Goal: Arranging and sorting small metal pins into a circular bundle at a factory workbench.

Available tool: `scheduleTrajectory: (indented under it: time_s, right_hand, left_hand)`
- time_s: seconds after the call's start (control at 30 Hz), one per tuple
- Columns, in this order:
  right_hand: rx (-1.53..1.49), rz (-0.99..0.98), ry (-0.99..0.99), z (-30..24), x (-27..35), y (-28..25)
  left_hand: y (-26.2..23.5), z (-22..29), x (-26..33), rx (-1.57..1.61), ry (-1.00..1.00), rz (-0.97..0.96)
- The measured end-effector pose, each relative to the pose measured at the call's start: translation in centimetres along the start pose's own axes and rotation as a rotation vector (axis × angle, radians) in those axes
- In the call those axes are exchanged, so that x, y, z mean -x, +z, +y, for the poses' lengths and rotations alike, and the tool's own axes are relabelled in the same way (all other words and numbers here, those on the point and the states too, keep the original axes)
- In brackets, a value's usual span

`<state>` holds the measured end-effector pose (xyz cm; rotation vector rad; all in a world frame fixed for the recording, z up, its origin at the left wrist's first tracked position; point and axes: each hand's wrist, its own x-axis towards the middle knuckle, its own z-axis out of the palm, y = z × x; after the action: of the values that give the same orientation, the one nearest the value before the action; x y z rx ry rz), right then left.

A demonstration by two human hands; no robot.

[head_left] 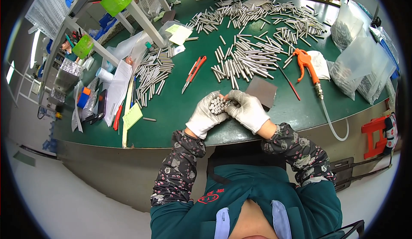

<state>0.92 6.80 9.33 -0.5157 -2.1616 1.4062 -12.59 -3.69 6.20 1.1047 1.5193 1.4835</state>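
Note:
A bundle of short metal pins [217,105], ends facing up, sits between my two white-gloved hands at the near edge of the green table. My left hand [205,115] is wrapped round the bundle from the left. My right hand [249,111] closes on its right side, fingers bent against the pins; its fingertips are partly hidden. Beyond my hands lies a large heap of loose metal pins [249,58]. A dark flat square plate [261,92] rests just past my right hand. An orange-red utility knife [194,73] lies beyond my left hand, blade out.
An orange air blow gun [305,65] with a clear hose lies to the right, near plastic bags [360,65] of pins. A thin red rod [290,83] is beside it. Another pin pile [152,71], a yellow notepad [132,116] and a phone [101,103] are left.

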Motion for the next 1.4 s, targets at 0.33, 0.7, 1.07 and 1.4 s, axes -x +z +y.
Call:
scheduleTrajectory:
  time_s: [0.33, 0.7, 1.07, 1.4]
  right_hand:
    - [0.000, -0.002, -0.016, 0.2, 0.2, 0.0]
    - [0.049, -0.031, -0.026, 0.0, 0.6, 0.0]
    - [0.061, -0.037, -0.031, -0.4, 0.9, 0.0]
    - [0.036, -0.025, -0.016, 0.0, 0.8, 0.3]
  left_hand:
    - [-0.3, -1.0, 0.0, -0.058, 0.043, 0.010]
    - [-0.5, -1.2, 0.3, 0.108, -0.009, -0.005]
    - [-0.7, -1.0, 0.3, 0.051, 0.051, -0.049]
    - [-0.8, -1.6, 0.2, 0.069, 0.053, -0.043]
